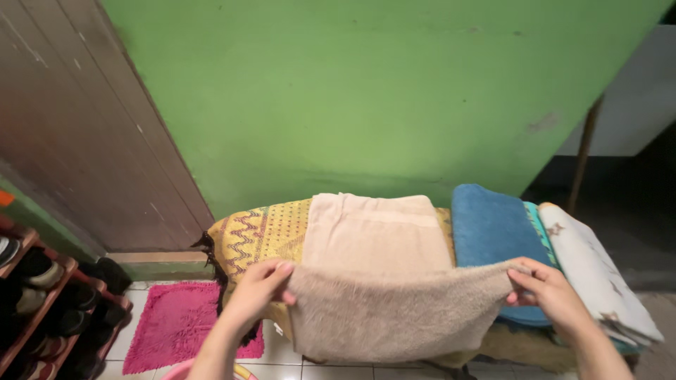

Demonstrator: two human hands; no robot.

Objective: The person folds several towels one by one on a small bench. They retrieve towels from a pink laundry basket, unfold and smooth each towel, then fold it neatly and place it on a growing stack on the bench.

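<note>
Hands first: my left hand (262, 283) pinches one top corner of the beige towel (394, 309), my right hand (548, 292) pinches the other, both closed on the cloth edge, well apart, so the edge is stretched roughly level between them. The folded half hangs off the front of the tabletop (524, 341); the far half lies flat on the yellow patterned cloth (259, 236).

Risks as I judge them:
- Grip is fingertips only on thick pile. If either pinch slips, that corner drops and the fold goes skew.
- Hanging edge is near the tiled floor (282, 355) and pink mat (174, 320); a dropped corner likely lands there and gets dirty.
- Blue folded towel (493, 229) sits just beside my right hand, with a white patterned cloth (598, 274) beyond it. A wide swing right could drag or topple that stack.
- Pulling toward me could slide the yellow cloth underneath.
</note>
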